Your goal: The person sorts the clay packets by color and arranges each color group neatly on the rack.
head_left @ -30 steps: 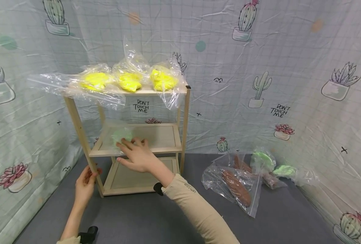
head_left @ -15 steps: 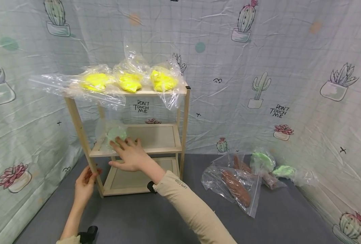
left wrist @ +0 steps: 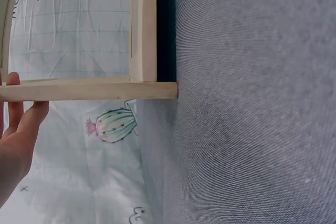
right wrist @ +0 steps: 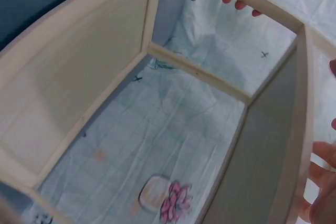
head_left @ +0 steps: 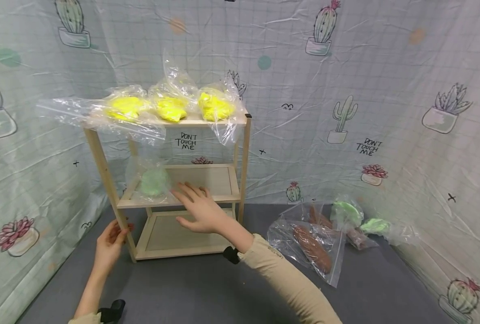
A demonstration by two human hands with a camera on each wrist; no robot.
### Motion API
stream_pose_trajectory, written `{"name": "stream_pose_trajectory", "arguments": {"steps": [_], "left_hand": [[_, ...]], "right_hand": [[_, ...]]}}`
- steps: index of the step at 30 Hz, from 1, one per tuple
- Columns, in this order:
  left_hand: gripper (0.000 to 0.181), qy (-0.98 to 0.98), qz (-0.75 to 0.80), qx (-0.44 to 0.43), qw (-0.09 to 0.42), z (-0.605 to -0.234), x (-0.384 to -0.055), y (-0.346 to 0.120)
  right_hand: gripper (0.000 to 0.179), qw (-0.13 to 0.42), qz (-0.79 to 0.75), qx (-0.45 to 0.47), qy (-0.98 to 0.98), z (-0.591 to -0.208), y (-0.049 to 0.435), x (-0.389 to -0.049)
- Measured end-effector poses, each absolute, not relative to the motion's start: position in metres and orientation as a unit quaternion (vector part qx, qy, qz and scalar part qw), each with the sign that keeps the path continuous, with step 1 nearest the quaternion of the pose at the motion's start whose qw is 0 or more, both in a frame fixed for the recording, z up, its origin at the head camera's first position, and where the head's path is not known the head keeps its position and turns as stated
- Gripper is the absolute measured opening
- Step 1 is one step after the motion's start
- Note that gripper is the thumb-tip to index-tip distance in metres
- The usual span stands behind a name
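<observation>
My left hand (head_left: 109, 243) grips the left front post of the wooden rack (head_left: 104, 168). In the left wrist view its fingers (left wrist: 37, 113) curl round the post below the middle shelf. A clear plastic bag with a pale green lump (head_left: 154, 181) lies at the left end of the middle shelf. Just right of that bag hovers my right hand (head_left: 203, 209), fingers spread and holding nothing, in front of the shelf's front edge. Whether its fingertips touch the bag I cannot tell. The right wrist view catches only part of the right hand (right wrist: 321, 179) at its edge.
Three clear bags with yellow lumps (head_left: 171, 108) sit on the top shelf, their plastic hanging over the edge. On the grey table (head_left: 207, 288) at right lie bags with brown sausage-shaped pieces (head_left: 313, 249) and bags with light green pieces (head_left: 347, 211). A printed curtain surrounds the table.
My right hand pushed the green bag leftward along the middle shelf, then drew back to the right, off the lump. The left hand keeps its hold on the post.
</observation>
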State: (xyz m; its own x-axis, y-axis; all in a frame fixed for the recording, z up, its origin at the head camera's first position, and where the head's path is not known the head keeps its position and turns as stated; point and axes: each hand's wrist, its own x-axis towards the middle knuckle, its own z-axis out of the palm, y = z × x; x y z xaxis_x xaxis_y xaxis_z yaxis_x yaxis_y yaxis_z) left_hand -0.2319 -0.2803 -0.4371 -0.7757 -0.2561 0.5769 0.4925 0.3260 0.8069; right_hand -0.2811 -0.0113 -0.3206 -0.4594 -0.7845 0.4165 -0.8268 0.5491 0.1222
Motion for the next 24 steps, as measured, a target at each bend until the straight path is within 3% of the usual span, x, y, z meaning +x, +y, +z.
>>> {"name": "stream_pose_trajectory", "arguments": {"steps": [5, 12, 24], "left_hand": [[0.035, -0.714, -0.622, -0.148, 0.285, -0.449, -0.241, -0.295], [0.042, -0.774, -0.56, -0.112, 0.273, -0.438, -0.23, -0.29], [0.036, -0.761, -0.571, -0.114, 0.286, -0.442, -0.233, -0.291]], "right_hand": [[0.056, 0.27, 0.086, 0.486, -0.827, -0.332, 0.026, -0.275], [0.056, 0.306, 0.104, 0.486, -0.812, -0.348, 0.072, -0.261], [0.057, 0.293, 0.107, 0.476, -0.822, -0.382, 0.146, -0.241]]}}
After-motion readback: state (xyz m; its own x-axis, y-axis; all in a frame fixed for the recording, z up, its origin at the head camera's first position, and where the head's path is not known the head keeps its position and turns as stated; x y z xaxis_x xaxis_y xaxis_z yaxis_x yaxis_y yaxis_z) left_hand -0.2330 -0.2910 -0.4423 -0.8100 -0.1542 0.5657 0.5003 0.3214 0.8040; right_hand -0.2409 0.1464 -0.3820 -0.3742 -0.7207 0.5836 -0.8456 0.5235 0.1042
